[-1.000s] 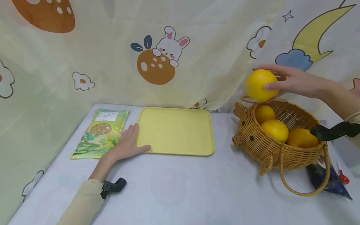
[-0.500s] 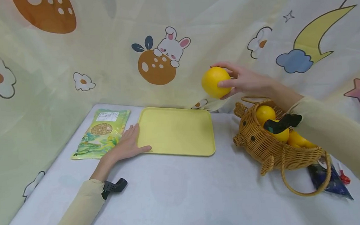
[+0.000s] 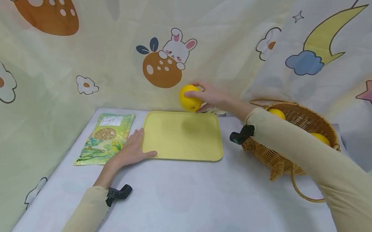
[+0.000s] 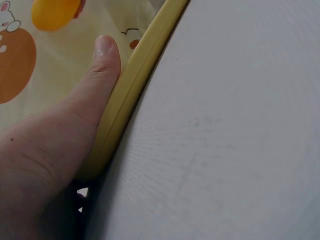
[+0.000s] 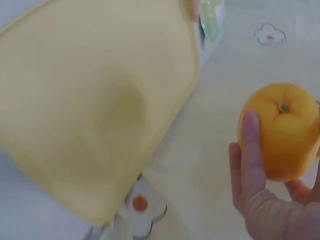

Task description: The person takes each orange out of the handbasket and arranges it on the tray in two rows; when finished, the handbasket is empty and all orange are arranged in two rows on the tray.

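My right hand [image 3: 212, 95] grips an orange [image 3: 189, 99] in the air above the back of a yellow tray [image 3: 180, 137]. In the right wrist view the orange [image 5: 281, 131] shows a small green stem spot, with fingers wrapped about its sides. My left hand [image 3: 130, 149] lies at the tray's left end, fingers straight, thumb along the front rim. Seen from the left wrist, the thumb [image 4: 102, 75] rests against the tray's edge [image 4: 131, 85]. A wicker basket [image 3: 265, 158] at the right holds more oranges [image 3: 277, 113], partly hidden by my right sleeve.
Left of the tray lies a green plastic packet [image 3: 104, 138] with a white label, just beside my left fingers. A patterned cloth [image 3: 226, 41] hangs behind the table. The basket's handle loop [image 3: 305, 195] reaches out onto the white tabletop [image 3: 190, 205].
My right hand has carried the orange leftward from above the basket, then lower, to over the tray. The right sleeve now crosses in front of the basket. My left hand has stayed put.
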`<action>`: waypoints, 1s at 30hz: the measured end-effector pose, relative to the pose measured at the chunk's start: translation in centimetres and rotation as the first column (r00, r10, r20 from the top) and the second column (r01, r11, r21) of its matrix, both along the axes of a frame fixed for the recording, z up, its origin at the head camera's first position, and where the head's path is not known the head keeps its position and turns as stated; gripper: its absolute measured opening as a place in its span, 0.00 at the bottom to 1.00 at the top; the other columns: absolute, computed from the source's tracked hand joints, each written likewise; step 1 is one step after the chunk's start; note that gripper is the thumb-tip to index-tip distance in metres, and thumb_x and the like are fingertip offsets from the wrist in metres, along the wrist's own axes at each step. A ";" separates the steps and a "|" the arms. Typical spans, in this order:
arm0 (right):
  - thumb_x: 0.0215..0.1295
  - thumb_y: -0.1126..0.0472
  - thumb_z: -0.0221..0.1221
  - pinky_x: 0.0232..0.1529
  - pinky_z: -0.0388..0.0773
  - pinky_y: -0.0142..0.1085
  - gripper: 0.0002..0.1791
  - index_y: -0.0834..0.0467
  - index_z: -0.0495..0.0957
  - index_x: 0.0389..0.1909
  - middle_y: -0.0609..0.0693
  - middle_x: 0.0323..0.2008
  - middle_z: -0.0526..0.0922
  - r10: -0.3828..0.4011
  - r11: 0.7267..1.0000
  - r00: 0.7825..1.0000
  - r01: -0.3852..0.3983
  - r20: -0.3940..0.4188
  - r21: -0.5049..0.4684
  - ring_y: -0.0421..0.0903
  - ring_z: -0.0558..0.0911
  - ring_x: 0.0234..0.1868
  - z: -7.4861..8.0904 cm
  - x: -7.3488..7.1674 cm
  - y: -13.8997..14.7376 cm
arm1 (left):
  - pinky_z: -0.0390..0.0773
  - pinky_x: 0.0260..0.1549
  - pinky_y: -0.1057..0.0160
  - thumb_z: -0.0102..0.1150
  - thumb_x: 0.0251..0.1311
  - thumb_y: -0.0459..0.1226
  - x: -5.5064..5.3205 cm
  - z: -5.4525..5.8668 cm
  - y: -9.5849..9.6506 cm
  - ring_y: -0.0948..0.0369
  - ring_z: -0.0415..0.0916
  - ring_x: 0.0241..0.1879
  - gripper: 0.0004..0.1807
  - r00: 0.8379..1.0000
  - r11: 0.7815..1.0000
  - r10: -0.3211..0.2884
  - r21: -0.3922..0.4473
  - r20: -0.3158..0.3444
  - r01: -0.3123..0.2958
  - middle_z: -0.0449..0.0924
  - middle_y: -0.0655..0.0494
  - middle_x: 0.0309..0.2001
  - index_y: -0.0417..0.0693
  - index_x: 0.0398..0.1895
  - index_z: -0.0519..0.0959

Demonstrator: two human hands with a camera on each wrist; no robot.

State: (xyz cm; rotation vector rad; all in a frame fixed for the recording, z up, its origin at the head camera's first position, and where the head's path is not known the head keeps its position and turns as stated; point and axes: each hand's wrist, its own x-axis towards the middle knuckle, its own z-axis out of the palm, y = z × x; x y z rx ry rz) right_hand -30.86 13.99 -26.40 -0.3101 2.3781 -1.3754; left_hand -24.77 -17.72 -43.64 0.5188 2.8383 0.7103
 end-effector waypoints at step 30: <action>0.59 0.45 0.65 0.44 0.86 0.49 0.37 0.58 0.63 0.64 0.56 0.55 0.70 -0.182 0.976 0.983 0.184 0.024 -0.115 0.52 0.75 0.49 -10.7 -4.6 -14.3 | 0.38 0.76 0.42 0.55 0.45 0.75 0.3 0.5 0.0 0.42 0.30 0.78 0.73 0.998 0.999 0.033 -0.034 0.059 -0.031 0.30 0.39 0.78 0.38 0.77 0.31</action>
